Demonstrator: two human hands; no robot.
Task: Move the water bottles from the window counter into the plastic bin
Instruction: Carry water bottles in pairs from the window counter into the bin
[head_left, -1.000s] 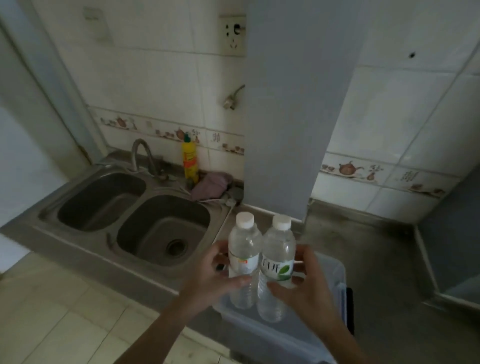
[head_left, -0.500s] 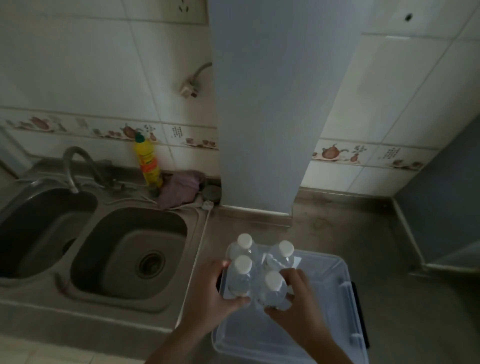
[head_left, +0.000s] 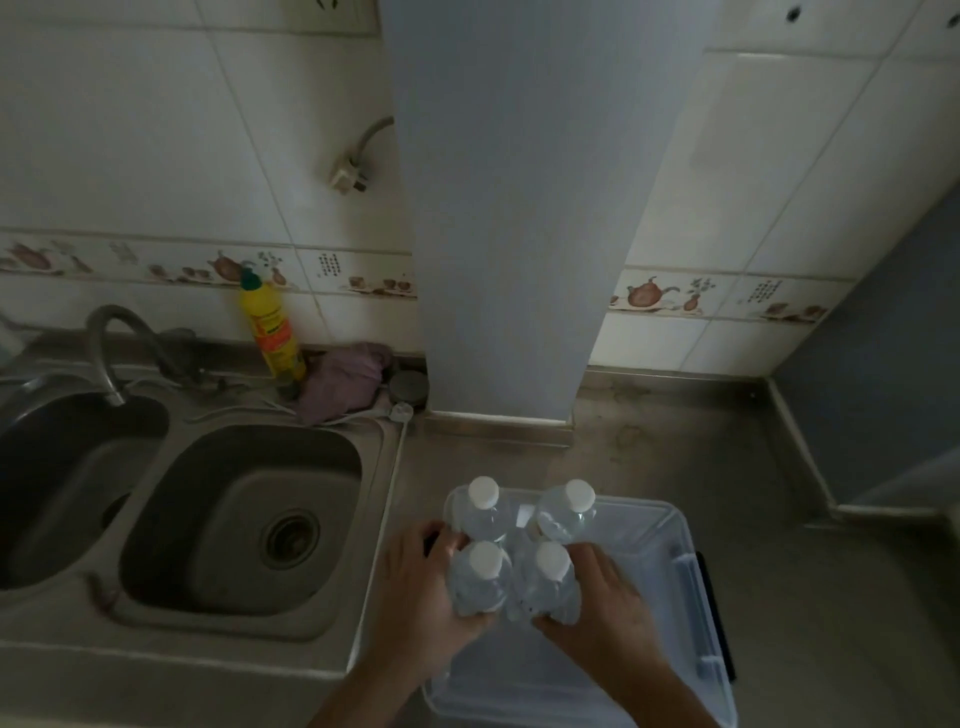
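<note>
A clear plastic bin (head_left: 680, 566) sits on the steel counter to the right of the sink. Two water bottles with white caps stand upright at its far left corner, one on the left (head_left: 483, 506) and one on the right (head_left: 569, 512). In front of them, inside the bin, I hold two more upright. My left hand (head_left: 421, 597) wraps the near left bottle (head_left: 480, 579). The near right bottle (head_left: 550, 584) is gripped by my right hand (head_left: 602, 603). The bottoms of all the bottles are hidden.
A double steel sink (head_left: 234, 519) with a curved tap (head_left: 111, 343) lies to the left. A yellow detergent bottle (head_left: 270, 327) and a purple cloth (head_left: 345, 379) stand behind it. A grey column (head_left: 514, 234) rises behind the bin. The bin's right side holds nothing.
I have lowered the two held bottles from above the counter into the bin, next to the two standing there. The view has tilted down and to the right.
</note>
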